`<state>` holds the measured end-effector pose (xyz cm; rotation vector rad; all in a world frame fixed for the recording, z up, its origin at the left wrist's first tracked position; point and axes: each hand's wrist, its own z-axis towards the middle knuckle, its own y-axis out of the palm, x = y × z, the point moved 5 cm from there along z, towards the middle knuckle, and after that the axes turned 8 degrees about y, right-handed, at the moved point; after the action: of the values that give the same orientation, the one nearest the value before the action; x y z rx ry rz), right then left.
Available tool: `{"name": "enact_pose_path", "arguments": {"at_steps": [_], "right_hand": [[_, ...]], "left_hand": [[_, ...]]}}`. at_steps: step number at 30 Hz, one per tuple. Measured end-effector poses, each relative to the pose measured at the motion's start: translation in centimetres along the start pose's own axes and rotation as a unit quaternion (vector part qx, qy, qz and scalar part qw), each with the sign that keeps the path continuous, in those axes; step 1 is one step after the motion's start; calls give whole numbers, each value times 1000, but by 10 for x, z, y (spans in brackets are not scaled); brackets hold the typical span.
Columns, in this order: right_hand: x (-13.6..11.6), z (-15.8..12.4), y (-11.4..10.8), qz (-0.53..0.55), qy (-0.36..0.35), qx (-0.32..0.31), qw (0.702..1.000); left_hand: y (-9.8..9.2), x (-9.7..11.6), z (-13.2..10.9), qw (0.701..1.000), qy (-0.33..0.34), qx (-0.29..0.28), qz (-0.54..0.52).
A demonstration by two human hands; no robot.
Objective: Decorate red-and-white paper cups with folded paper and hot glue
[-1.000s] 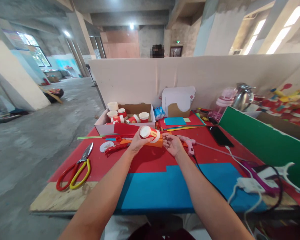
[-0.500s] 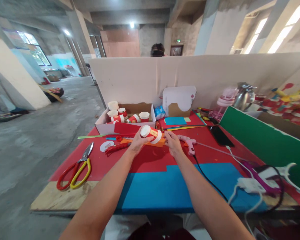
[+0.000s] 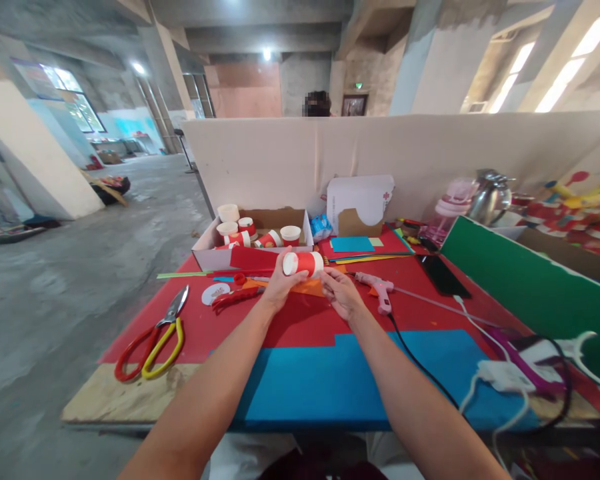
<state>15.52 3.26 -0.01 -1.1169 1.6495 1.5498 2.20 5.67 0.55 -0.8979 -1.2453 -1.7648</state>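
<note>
My left hand (image 3: 280, 283) is wrapped round a white paper cup (image 3: 304, 264) with a red band. The cup lies on its side in the air above the table. At its right end is my right hand (image 3: 341, 293), thumb and fingers pinched close to the cup's rim; whatever they hold is too small to make out. Just right of that hand, a pink glue gun (image 3: 377, 288) rests on the red table covering. Behind the hands, a white cardboard box (image 3: 205, 257) holds several similar cups.
Large scissors (image 3: 163, 337) with red and yellow handles lie at the left. Red-handled pliers (image 3: 237, 297) and a white paper disc (image 3: 215, 293) are near the box. A phone (image 3: 443, 275), power strip (image 3: 520, 373) and green-sided box (image 3: 510, 280) occupy the right. A partition (image 3: 260, 157) stands behind.
The cup has turned from tilted to nearly level, its printed patch no longer facing me. My right hand has moved left, from beside the cup to its rim.
</note>
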Motion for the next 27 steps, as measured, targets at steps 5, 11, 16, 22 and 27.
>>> {"name": "enact_pose_path", "arguments": {"at_steps": [5, 11, 16, 22, 27], "right_hand": [[7, -1, 8, -59, -8, 3, 998], [-1, -1, -2, -127, -21, 62, 990], [-7, -2, -3, -207, -54, 78, 974], [-4, -1, -4, -195, -53, 81, 976], [-3, -1, -3, -140, -34, 78, 986]], "left_hand": [[6, -5, -1, 997, 36, 66, -8], [-9, -4, 5, 989, 60, 112, 77], [-11, -5, 7, 980, 83, 105, 149], [-9, 3, 7, 950, 147, 96, 260], [-2, 11, 2, 929, 204, 79, 298]]}}
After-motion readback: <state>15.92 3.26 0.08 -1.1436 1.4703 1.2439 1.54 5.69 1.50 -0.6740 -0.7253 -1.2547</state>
